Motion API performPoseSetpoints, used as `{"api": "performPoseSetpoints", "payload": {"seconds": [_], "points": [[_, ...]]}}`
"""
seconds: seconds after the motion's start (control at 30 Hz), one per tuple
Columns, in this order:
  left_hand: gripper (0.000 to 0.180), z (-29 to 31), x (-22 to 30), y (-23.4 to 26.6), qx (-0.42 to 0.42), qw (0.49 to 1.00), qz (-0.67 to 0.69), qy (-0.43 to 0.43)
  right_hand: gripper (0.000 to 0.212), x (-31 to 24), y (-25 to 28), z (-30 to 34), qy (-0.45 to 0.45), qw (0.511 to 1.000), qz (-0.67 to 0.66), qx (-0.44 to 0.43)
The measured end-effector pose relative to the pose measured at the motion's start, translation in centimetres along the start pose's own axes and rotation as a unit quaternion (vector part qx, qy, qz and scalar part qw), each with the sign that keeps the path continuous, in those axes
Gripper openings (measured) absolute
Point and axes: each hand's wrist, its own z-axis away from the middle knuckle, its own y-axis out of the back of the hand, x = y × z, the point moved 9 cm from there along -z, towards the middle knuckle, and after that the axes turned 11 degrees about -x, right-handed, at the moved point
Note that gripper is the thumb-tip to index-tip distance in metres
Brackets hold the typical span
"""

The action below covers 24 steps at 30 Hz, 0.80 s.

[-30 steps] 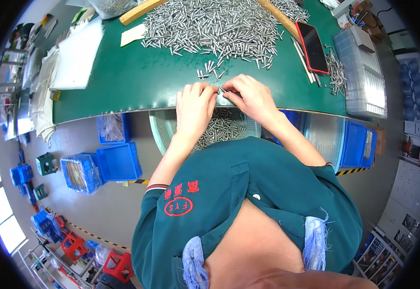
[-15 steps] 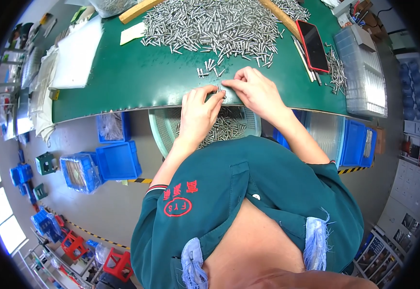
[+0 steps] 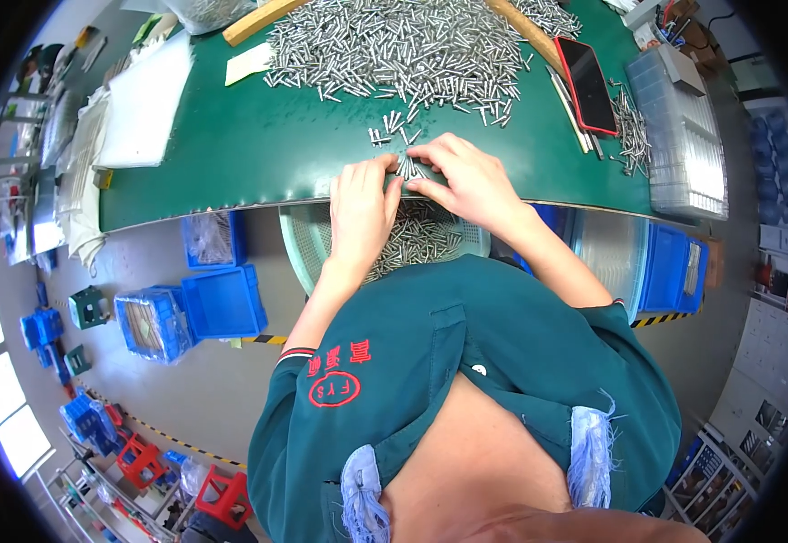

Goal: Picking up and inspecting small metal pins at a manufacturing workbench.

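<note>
At the near edge of the green table, a small bunch of silver metal pins (image 3: 409, 169) sits between my two hands; the frames do not show their exact kind. My left hand (image 3: 360, 201) is closed, its thumb and fingertips against the bunch's left side. From the right, my right hand (image 3: 472, 184) grips the same pins with bent index finger and thumb. Fingers partly hide the bunch. Just beyond lie several loose pins (image 3: 393, 124), and farther back spreads a large heap of them (image 3: 403, 54).
Below the edge stands a pale green basket (image 3: 298, 244) holding more pins. Wooden bars (image 3: 263, 20) flank the heap. At right are a red-edged phone (image 3: 587, 88), a smaller pin pile (image 3: 630, 136) and clear plastic trays (image 3: 683, 145). White sheets (image 3: 145, 104) lie at left.
My right hand has come down and left to the pins, its fingers closing round them. My left hand has shifted slightly left. More pins now show between the hands.
</note>
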Motion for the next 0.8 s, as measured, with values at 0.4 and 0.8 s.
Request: {"api": "performPoseSetpoints", "payload": {"seconds": [0.4, 0.8], "points": [[0.026, -1.0, -0.1, -0.1, 0.018, 0.998, 0.062, 0.001, 0.017, 0.2, 0.7, -0.4, 0.021, 0.996, 0.002, 0.088], [0.017, -1.6, 2.1, -2.2, -0.007, 0.998, 0.003, -0.059, 0.029, 16.1, 18.9, -4.8, -0.184, 0.923, 0.083, 0.327]]}}
